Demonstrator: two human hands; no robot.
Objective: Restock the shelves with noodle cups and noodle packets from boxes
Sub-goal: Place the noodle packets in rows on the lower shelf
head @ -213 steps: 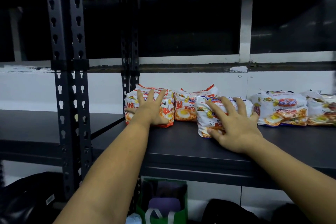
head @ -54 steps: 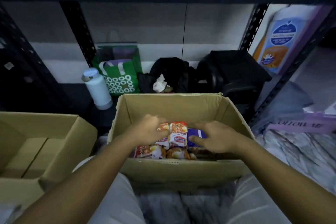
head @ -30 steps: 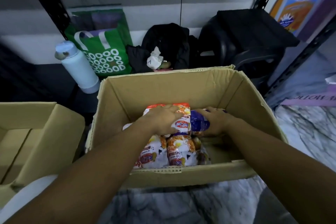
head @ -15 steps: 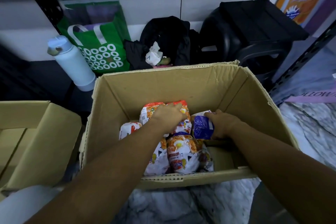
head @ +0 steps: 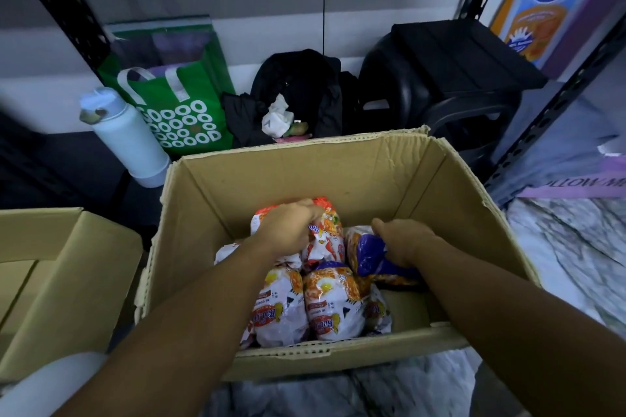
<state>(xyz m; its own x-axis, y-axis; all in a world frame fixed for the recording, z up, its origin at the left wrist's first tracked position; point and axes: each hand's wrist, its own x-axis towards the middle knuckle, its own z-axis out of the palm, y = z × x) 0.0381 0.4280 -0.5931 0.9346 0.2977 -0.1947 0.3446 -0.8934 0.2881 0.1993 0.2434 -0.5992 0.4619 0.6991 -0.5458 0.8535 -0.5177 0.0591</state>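
Marble floor below dark racking: an open cardboard box holds noodle packets (several left). The person's left hand curls round an orange packet. The right hand clutches a purple packet, newly tilted in its grip and likely shelf-bound.

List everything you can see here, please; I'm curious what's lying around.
open box: one, brown cardboard, centre.
second box: one, brown cardboard, left.
white-orange packets: several, near side of open box.
orange-red packet: one, far side of open box.
purple packet: one, right of it.
green bag: one, behind open box, left.
bottle: one, white, beside green bag.
black bags: heap, behind open box.
tissue: one, white, on that heap.
shelf uprights: three, black, one left, two right.
left hand: grips orange-red packet.
right hand: grips purple packet.
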